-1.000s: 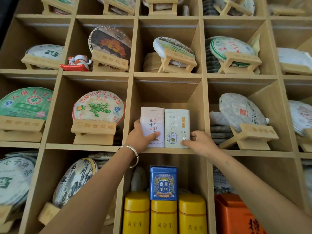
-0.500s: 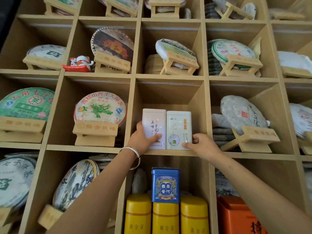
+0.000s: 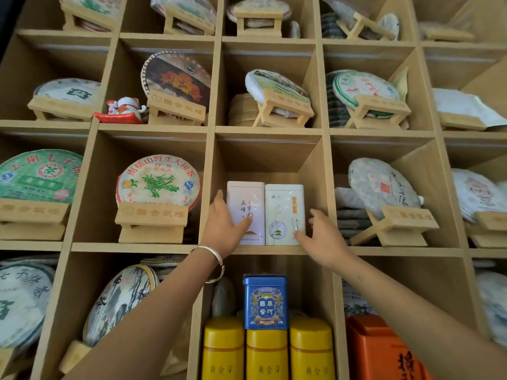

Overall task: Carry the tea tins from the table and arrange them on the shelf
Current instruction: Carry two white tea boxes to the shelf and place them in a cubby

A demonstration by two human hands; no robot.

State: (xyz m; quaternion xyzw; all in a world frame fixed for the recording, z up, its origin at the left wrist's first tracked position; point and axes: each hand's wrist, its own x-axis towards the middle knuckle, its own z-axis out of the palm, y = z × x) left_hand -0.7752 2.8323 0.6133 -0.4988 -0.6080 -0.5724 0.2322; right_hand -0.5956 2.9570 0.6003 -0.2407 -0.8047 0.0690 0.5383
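Two tea tins stand upright and side by side in the middle cubby of the wooden shelf (image 3: 269, 250), touching each other. The pale pink tin (image 3: 248, 198) is on the left and the white tin (image 3: 284, 207) on the right. My left hand (image 3: 223, 229) grips the pink tin, with the thumb across its front and the fingers along its left side. At the white tin's lower right corner, my right hand (image 3: 321, 239) has its thumb on the front and its fingers at the right side.
One cubby below, a blue tin (image 3: 264, 301) sits on three yellow canisters (image 3: 267, 352), with an orange tin (image 3: 384, 349) to their right. Wrapped round tea cakes on wooden stands fill the neighbouring cubbies. A small cat figurine (image 3: 123, 109) lies at upper left.
Both tins stay where they stood in the cubby. My hands keep their hold and shift only slightly; the view has drifted a little.
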